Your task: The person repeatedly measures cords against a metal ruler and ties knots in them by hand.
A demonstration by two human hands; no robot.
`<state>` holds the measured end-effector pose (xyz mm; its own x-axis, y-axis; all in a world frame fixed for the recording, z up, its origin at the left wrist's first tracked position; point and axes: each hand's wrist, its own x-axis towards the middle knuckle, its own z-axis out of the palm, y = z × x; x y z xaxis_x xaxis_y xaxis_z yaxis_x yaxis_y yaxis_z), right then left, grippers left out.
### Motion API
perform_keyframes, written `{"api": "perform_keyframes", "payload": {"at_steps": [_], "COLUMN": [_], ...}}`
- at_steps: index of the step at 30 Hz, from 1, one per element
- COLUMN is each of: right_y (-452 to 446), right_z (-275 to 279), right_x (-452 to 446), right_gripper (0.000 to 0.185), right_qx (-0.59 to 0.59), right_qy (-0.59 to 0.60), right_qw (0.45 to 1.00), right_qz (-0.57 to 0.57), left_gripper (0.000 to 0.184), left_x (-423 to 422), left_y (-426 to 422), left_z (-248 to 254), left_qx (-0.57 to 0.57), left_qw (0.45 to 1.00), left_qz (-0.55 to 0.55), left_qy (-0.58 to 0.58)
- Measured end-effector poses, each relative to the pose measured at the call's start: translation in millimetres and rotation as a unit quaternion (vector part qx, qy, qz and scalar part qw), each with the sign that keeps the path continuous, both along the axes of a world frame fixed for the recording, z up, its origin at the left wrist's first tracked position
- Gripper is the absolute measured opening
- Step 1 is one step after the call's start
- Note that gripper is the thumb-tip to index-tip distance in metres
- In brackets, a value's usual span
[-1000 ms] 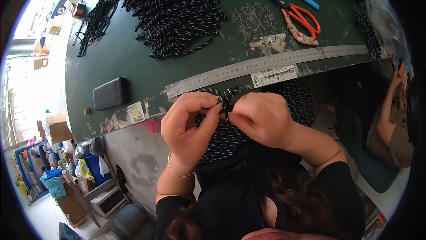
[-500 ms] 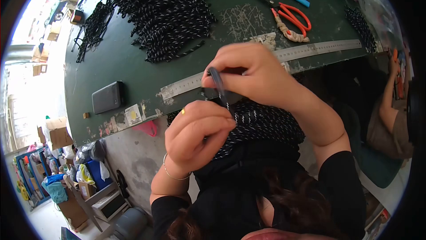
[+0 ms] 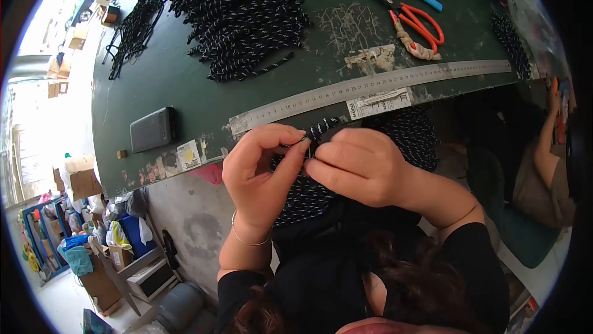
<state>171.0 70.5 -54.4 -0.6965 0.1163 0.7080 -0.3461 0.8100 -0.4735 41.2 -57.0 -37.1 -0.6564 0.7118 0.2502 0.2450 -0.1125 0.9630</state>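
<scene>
Between my hands, just off the table's front edge, is a black cord [image 3: 322, 127] with white flecks. My left hand [image 3: 256, 164] pinches it between thumb and forefinger. Close beside it, my right hand [image 3: 358, 164] has its fingers curled in on the same cord, and the fingertips nearly meet. Part of the cord is hidden by the fingers, so I cannot make out any knot or loop. Under my hands, a bundle of the same flecked cords [image 3: 306, 204] lies across my lap.
On the green table [image 3: 204, 102] lie a steel ruler [image 3: 370, 84], a heap of flecked cords [image 3: 247, 22], thinner black cords [image 3: 136, 34], red-handled scissors [image 3: 420, 28], a blue lighter-like object [image 3: 427, 0] and a black box-shaped device [image 3: 151, 130]. Another person's arm [image 3: 546, 130] shows at the right.
My right hand has come down from above the ruler to beside my left hand. My left hand has risen slightly and turned, its thumb and forefinger now pinching the cord. More of the ruler shows.
</scene>
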Motion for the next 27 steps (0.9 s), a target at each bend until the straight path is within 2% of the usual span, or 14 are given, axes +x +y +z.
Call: {"api": "perform_keyframes", "payload": {"at_steps": [2, 5, 6, 9, 10, 12, 13, 15, 18, 20, 21, 23, 24, 27], "right_y": [6.2, 18.4, 24.8, 46.5, 47.8, 48.6, 43.5, 23.2, 5.6, 0.5, -1.5, -3.2, -2.3, 7.2], "right_z": [7.6, 23.1, 28.8, 40.9, 37.5, 26.6, 17.5, 0.8, 6.5, 3.0, -2.3, -9.0, -8.1, 2.9], "right_x": [-1.4, -2.4, -4.2, -24.7, -30.5, -41.9, -44.2, -41.8, -27.2, -17.5, -12.2, -4.9, -3.5, -1.1], "right_gripper": [0.019, 0.023, 0.024, 0.019, 0.017, 0.014, 0.014, 0.016, 0.016, 0.017, 0.016, 0.016, 0.016, 0.014], "right_qx": [0.055, 0.009, 0.0, -0.015, -0.118, -0.316, -0.313, -0.424, -0.42, -0.421, -0.324, -0.107, -0.106, 0.068], "right_qy": [0.034, 0.028, 0.027, 0.045, -0.046, -0.221, -0.216, -0.227, -0.266, -0.288, -0.205, -0.027, -0.03, 0.063], "right_qw": [0.998, 0.996, 0.995, 0.995, 0.988, 0.919, 0.921, 0.867, 0.86, 0.855, 0.922, 0.993, 0.993, 0.996], "right_qz": [0.023, 0.083, 0.092, 0.084, 0.083, 0.085, 0.088, 0.132, 0.11, 0.094, 0.047, -0.047, -0.048, -0.004], "left_gripper": [0.019, 0.02, 0.02, 0.021, 0.021, 0.022, 0.023, 0.023, 0.022, 0.021, 0.02, 0.019, 0.018, 0.018], "left_x": [-0.7, -4.9, -5.8, -8.0, -6.7, -2.7, -2.7, -6.1, -6.3, -0.6, 1.5, 3.6, 4.5, 5.4], "left_y": [0.2, -4.0, -3.6, 0.1, 0.4, -2.4, -2.2, -1.8, -5.2, -5.1, -5.7, -3.3, -1.0, 1.1], "left_z": [0.2, -2.5, -0.7, 11.8, 15.8, 23.9, 26.5, 25.6, 14.5, 1.7, -1.7, -0.4, 1.5, 3.9], "left_qx": [-0.01, -0.067, -0.066, -0.001, 0.001, 0.054, 0.08, 0.068, 0.037, 0.03, 0.025, 0.022, 0.021, -0.004], "left_qw": [0.999, 0.994, 0.994, 0.958, 0.956, 0.929, 0.905, 0.895, 0.874, 0.97, 0.993, 0.997, 0.999, 1.0], "left_qz": [-0.005, -0.043, -0.048, -0.192, -0.195, -0.105, -0.056, -0.016, 0.061, 0.052, 0.047, 0.034, 0.019, -0.006], "left_qy": [-0.04, 0.072, 0.072, 0.212, 0.217, 0.351, 0.414, 0.441, 0.48, 0.237, 0.106, 0.071, 0.04, -0.009]}}
